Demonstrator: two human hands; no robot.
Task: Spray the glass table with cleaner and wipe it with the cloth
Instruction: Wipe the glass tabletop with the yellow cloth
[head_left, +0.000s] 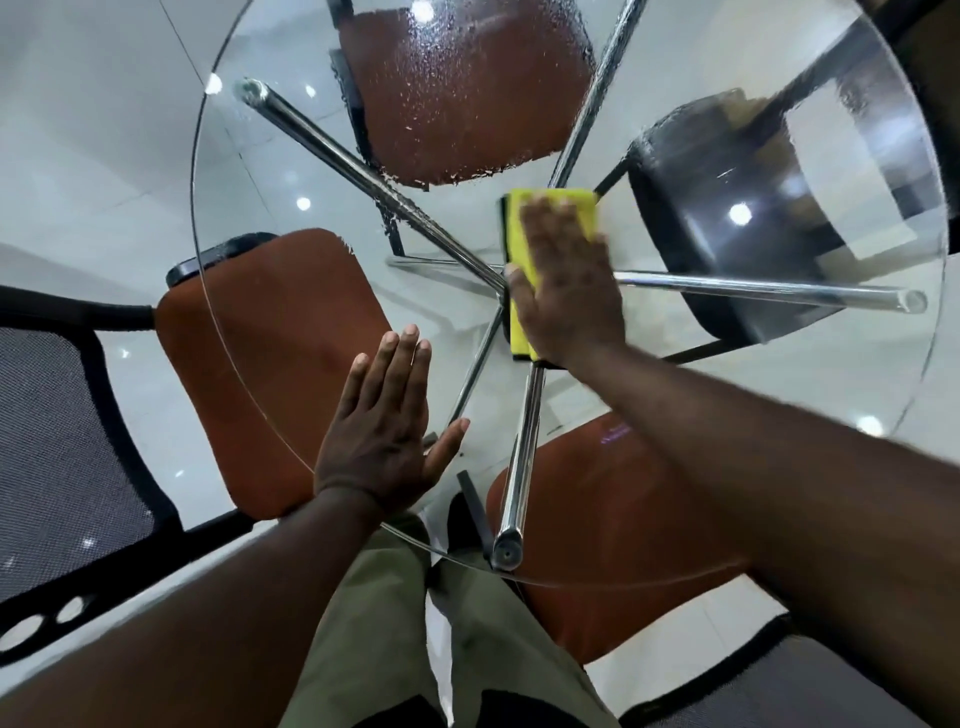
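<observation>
Starting at the left: black mesh chair back (57, 457) beside an orange seat (270, 353), the seat seen partly through the round glass table (249, 176); glossy white floor tiles (104, 130) below, catching ceiling lights.

Laid flat on the glass by the near-left rim: left hand (384, 441), fingers straight and close together, thumb splayed out to the right, holding nothing; olive trousers (374, 623) below the near edge.

Crossing under the middle of the top and radiating toward the rim: chrome legs (363, 171); beaded spray droplets (457, 104) across the far part of the glass, over a second orange seat (493, 140).

Lying flat at about the centre of the table, over the crossing of the legs: yellow cloth (519, 234) (a dark layer showing along its left edge); long axis running near to far, far short end pointing away toward the droplet-covered seat, tilted a touch to the right.

Pressed palm-down on top of the cloth: right hand (566, 291), fingers straight and slightly spread, fingertips blurred, reaching nearly to the cloth's far end.

Under the near right of the glass: third orange seat (613, 519), bearing a small purplish mark too blurred to read; farther right, a black seat (727, 218) beneath streaky, smeared glass.
</observation>
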